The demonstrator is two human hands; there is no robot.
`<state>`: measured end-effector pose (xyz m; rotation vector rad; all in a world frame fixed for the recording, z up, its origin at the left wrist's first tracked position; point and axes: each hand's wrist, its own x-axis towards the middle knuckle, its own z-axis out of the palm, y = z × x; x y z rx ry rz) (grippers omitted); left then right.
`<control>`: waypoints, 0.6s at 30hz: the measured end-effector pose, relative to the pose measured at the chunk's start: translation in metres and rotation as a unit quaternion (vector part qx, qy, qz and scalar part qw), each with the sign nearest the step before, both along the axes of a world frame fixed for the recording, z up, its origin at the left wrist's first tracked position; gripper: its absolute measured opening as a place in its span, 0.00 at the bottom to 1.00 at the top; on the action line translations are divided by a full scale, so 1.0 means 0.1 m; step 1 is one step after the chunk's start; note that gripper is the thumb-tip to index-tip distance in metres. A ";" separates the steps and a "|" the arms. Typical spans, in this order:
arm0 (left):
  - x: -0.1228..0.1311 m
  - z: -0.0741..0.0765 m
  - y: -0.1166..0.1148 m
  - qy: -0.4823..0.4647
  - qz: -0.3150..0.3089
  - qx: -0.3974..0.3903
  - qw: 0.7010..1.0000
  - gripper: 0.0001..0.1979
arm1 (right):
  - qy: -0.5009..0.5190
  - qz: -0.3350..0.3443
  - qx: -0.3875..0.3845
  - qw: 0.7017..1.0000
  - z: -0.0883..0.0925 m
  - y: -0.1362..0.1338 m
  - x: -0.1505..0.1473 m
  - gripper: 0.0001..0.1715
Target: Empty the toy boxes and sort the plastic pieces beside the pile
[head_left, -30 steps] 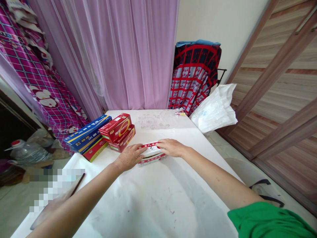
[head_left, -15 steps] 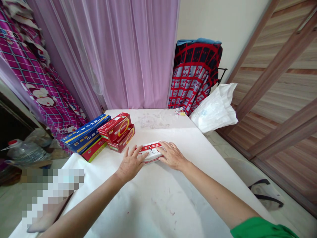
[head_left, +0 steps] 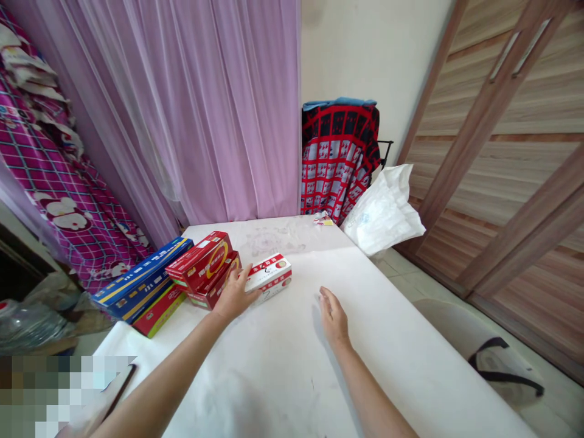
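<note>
A white-and-red carton [head_left: 274,267] with printed characters lies on the white-covered table; whether it is one box or two stacked does not show clearly. My left hand [head_left: 237,293] grips its left end, fingers at the top and back and thumb along the front. Immediately left of it stand two dark red boxes [head_left: 201,263], one on top of the other. My right hand [head_left: 334,316] is apart from the carton, to its right over the tabletop, its fingers stretched out and holding nothing.
Blue boxes [head_left: 146,274] rest on a red-and-green box [head_left: 159,310] at the table's left edge. A small wrapper [head_left: 323,220] lies at the far edge. A white bag [head_left: 385,213] stands beyond the right corner, and a clear container with black straps [head_left: 502,365] is on the floor.
The white-and-red carton has shifted left against the red boxes with my left hand on it. My right hand has let go and moved away to the right. The view has turned slightly.
</note>
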<state>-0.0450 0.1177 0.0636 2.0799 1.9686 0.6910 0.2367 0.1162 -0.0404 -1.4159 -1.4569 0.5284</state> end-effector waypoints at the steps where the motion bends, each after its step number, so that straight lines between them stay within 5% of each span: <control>1: 0.01 0.04 0.13 0.005 0.018 0.008 1.000 0.38 | 0.014 -0.004 -0.006 1.000 -0.02 0.01 0.01 0.31; 6: 0.13 0.15 0.77 0.015 0.107 -0.014 0.994 0.35 | 0.052 0.009 -0.017 0.998 -0.01 0.02 -0.02 0.30; 10: 0.24 0.05 0.99 0.004 0.151 -0.024 0.988 0.37 | 0.069 0.008 -0.027 0.997 0.00 0.03 -0.02 0.31; 14: 0.30 -0.25 0.78 -0.036 0.170 0.036 0.984 0.41 | 0.083 0.017 -0.037 0.996 0.01 0.05 -0.01 0.31; 18: 0.28 -0.67 0.20 -0.097 0.147 0.147 0.973 0.34 | 0.076 0.027 -0.046 0.996 0.00 0.07 0.01 0.30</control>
